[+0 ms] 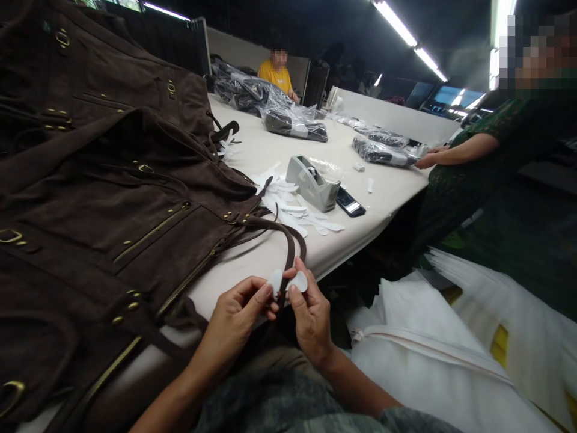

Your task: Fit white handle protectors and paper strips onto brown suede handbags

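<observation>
Your left hand (234, 319) and right hand (311, 316) pinch closed on white teardrop pieces (297, 282) against the strap handle (293, 237) of the brown suede bag (126, 210) on the worktop (252, 258); the next move calls for steady pinches.

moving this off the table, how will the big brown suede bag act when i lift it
The brown suede bag will probably be floppy, since it lies slumped in soft folds. Its metal buckle and long zip suggest it could feel fairly heavy for its size. The slim handle looks limp, so it may swing when lifted.
</observation>
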A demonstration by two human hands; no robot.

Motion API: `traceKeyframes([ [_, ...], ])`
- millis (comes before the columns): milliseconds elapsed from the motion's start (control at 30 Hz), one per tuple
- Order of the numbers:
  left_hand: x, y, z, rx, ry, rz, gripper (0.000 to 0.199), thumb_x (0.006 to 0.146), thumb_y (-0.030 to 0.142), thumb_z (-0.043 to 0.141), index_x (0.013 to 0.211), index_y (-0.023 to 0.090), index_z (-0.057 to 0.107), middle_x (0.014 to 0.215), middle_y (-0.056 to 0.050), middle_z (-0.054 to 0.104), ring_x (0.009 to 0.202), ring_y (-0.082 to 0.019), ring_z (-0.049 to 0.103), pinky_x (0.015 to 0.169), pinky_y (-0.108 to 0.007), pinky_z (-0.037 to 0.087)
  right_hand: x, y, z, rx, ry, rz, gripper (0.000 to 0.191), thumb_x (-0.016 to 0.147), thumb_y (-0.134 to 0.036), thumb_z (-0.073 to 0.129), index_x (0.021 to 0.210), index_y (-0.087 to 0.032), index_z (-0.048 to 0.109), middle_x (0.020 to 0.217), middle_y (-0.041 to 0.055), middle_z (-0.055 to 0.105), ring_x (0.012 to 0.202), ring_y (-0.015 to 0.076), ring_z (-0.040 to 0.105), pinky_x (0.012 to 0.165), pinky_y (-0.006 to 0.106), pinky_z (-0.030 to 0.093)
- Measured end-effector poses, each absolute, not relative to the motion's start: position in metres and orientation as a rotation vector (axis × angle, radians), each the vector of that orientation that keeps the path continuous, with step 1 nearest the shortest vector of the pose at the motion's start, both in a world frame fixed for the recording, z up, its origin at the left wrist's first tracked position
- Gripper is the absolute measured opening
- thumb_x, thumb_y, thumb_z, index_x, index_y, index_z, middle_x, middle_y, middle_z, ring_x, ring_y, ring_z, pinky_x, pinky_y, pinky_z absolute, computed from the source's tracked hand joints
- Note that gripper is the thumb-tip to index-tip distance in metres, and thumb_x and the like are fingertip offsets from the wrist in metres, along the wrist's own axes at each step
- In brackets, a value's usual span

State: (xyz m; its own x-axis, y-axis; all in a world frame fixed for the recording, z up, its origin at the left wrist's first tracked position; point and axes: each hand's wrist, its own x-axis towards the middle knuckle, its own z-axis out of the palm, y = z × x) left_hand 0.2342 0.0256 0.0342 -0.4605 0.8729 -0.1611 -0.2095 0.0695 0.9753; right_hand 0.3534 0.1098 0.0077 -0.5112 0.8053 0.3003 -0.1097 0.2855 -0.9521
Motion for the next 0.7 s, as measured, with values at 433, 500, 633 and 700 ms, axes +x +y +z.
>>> traceKeyframes([
  [433,0.243,0.031,0.054,0.721,1.442,1.47,0.036,0.08,0.047,0.067,0.07,0.013,0.059,0.056,0.005,0.048,0.051,-0.006,0.035,0.047,-0.018,0.027,0.363,0.112,0.024,-0.684,-1.666,1.418,0.024,0.096,-0.029,0.057,0.115,-0.022,0.071,0.104,0.0047,0.075,0.057,0.0098,0.061,0.056,0.021,0.055],
  [500,0.244,0.031,0.055,0.713,1.413,1.47,0.037,0.079,0.048,0.067,0.07,0.013,0.06,0.056,0.004,0.049,0.051,-0.005,0.035,0.047,-0.017,0.027,0.363,0.11,0.026,-0.668,-1.708,1.396,0.025,0.097,-0.029,0.056,0.115,-0.021,0.071,0.103,0.0055,0.076,0.058,0.0102,0.063,0.057,0.021,0.056],
  [633,0.245,0.03,0.054,0.66,1.402,1.459,0.04,0.077,0.051,0.068,0.071,0.013,0.06,0.054,0.005,0.048,0.05,-0.005,0.035,0.047,-0.017,0.027,0.366,0.11,0.025,-0.597,-1.81,1.322,0.028,0.098,-0.027,0.052,0.119,-0.021,0.069,0.105,0.0058,0.075,0.06,0.0107,0.064,0.059,0.021,0.057],
  [700,0.245,0.029,0.052,0.619,1.416,1.459,0.041,0.076,0.053,0.069,0.072,0.013,0.059,0.055,0.004,0.049,0.05,-0.006,0.035,0.048,-0.017,0.027,0.367,0.11,0.023,-0.56,-1.838,1.303,0.029,0.098,-0.025,0.051,0.122,-0.022,0.068,0.108,0.0056,0.074,0.061,0.0105,0.064,0.061,0.021,0.057],
])
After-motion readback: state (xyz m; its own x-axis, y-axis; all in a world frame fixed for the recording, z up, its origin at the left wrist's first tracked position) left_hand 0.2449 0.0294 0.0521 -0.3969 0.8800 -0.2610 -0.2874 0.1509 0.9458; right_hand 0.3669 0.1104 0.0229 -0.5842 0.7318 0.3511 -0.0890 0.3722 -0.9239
